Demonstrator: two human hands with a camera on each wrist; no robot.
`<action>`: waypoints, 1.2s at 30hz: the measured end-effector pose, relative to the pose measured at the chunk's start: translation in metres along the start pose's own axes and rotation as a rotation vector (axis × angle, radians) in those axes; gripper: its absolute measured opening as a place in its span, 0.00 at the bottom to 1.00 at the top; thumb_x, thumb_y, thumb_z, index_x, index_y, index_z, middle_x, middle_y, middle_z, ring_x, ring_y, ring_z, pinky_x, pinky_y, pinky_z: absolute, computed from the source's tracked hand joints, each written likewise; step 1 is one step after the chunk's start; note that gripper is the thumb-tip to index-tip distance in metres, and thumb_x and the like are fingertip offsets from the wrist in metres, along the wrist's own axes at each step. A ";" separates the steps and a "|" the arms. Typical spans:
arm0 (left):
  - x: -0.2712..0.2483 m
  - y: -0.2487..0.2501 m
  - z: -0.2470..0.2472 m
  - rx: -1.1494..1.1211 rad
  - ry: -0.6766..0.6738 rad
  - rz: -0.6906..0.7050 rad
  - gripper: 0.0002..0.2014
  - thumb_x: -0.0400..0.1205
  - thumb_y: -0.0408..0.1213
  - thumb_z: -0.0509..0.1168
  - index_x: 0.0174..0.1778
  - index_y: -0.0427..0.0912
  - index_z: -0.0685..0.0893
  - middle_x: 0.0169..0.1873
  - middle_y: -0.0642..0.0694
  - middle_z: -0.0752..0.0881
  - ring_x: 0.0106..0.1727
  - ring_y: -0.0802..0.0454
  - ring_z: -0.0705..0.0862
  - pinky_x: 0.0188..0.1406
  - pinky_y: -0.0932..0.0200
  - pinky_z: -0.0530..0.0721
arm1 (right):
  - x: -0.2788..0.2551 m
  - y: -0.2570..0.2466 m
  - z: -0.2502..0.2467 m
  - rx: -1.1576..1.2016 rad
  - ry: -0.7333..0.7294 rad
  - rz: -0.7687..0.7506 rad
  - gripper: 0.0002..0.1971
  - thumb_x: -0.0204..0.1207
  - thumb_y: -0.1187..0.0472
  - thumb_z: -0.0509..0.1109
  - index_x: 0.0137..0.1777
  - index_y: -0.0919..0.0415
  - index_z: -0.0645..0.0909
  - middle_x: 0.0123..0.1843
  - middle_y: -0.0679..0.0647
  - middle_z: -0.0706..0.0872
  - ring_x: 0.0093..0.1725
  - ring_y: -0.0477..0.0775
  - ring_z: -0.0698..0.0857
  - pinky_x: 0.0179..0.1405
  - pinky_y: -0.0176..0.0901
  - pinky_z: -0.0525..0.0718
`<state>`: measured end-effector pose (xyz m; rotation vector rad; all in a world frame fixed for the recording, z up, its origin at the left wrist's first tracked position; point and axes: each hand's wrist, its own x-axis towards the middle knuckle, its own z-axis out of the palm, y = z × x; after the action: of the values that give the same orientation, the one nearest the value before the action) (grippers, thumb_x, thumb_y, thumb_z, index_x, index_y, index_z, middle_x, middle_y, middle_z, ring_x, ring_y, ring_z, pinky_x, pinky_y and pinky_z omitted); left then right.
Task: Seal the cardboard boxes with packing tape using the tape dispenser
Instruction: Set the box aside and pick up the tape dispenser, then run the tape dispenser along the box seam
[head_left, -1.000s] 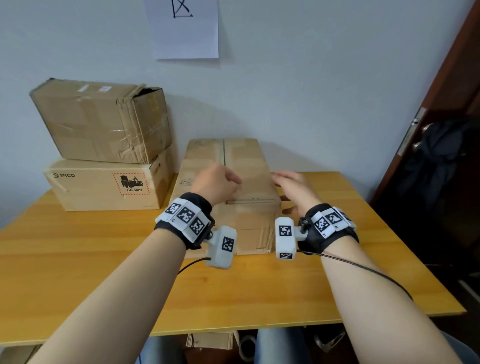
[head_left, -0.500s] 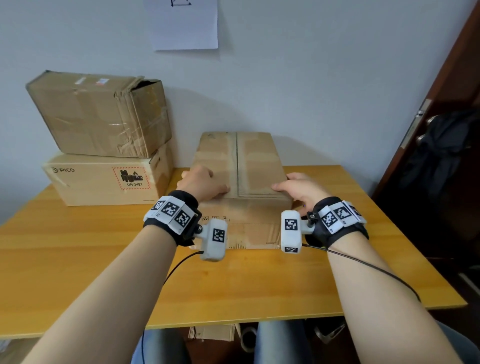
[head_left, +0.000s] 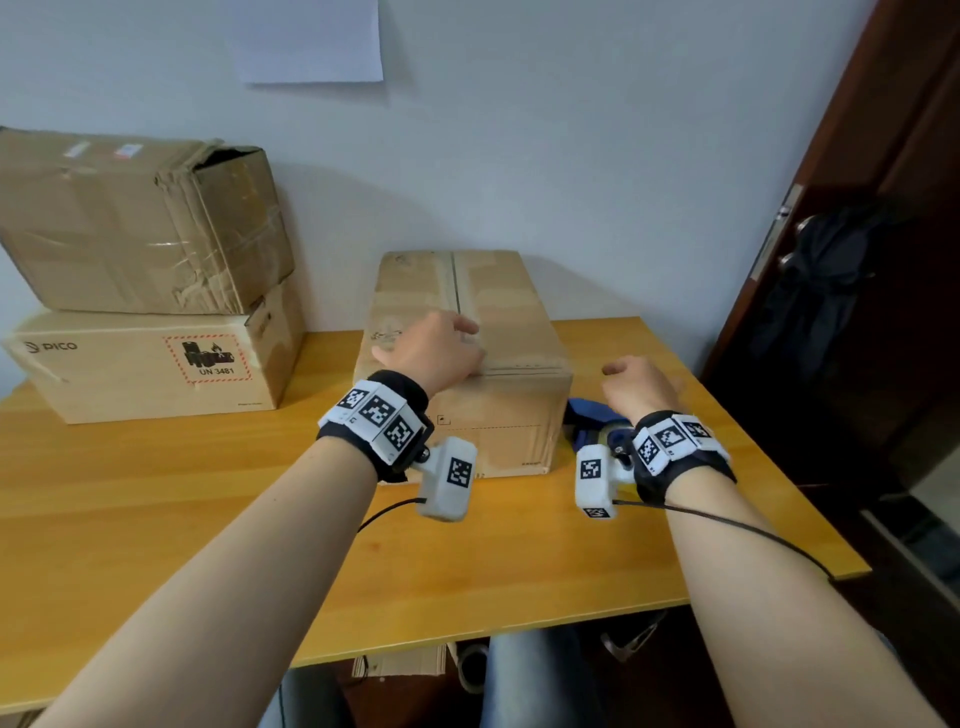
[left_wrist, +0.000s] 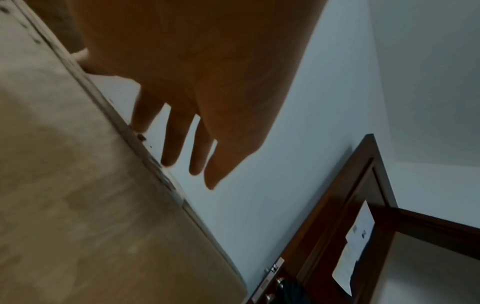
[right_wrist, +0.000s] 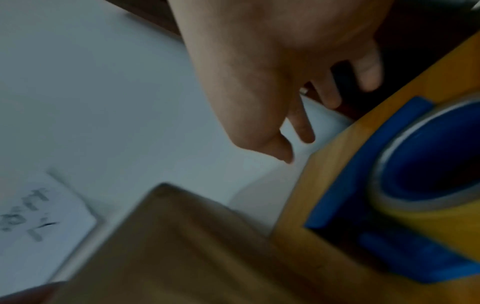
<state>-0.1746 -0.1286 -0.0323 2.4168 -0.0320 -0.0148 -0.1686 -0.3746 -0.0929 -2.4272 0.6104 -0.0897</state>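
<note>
A long cardboard box lies on the wooden table, flaps closed, with a seam down its top. My left hand rests on the near end of that top, fingers straight across the near edge. Beside the box's right side sits a blue tape dispenser holding a yellowish tape roll. My right hand hovers just above and beyond the dispenser, fingers loosely curled, holding nothing. The wrist partly hides the dispenser in the head view.
Two more cardboard boxes are stacked at the back left: a crumpled one on a box marked PICO. A dark wooden door with a handle stands to the right. The wall lies right behind the boxes.
My right hand left the box's near right corner and moved right to above the tape dispenser. My left hand shifted toward the middle of the box's near edge. The dispenser came into view.
</note>
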 end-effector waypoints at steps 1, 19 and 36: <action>0.000 0.003 0.005 0.028 -0.038 0.034 0.14 0.73 0.52 0.69 0.55 0.64 0.85 0.49 0.60 0.83 0.65 0.47 0.83 0.76 0.30 0.70 | 0.008 0.012 0.003 -0.096 -0.022 0.032 0.24 0.76 0.58 0.62 0.71 0.45 0.82 0.74 0.54 0.81 0.76 0.68 0.74 0.73 0.62 0.75; 0.004 0.023 0.015 0.139 -0.036 0.014 0.05 0.81 0.47 0.66 0.43 0.62 0.87 0.43 0.65 0.88 0.57 0.52 0.82 0.75 0.17 0.46 | 0.029 0.044 0.004 0.131 0.035 0.146 0.12 0.81 0.67 0.68 0.63 0.65 0.76 0.51 0.61 0.82 0.45 0.64 0.82 0.44 0.52 0.80; -0.002 0.028 -0.050 -0.967 -0.314 -0.173 0.24 0.82 0.61 0.67 0.63 0.45 0.85 0.55 0.50 0.92 0.57 0.45 0.91 0.60 0.40 0.87 | -0.016 -0.098 -0.039 0.370 0.350 -0.493 0.19 0.77 0.69 0.72 0.65 0.57 0.74 0.63 0.53 0.83 0.54 0.53 0.81 0.47 0.43 0.78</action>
<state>-0.1761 -0.1170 0.0235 1.4264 0.0353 -0.3959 -0.1518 -0.3212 -0.0022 -2.1545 0.1066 -0.7728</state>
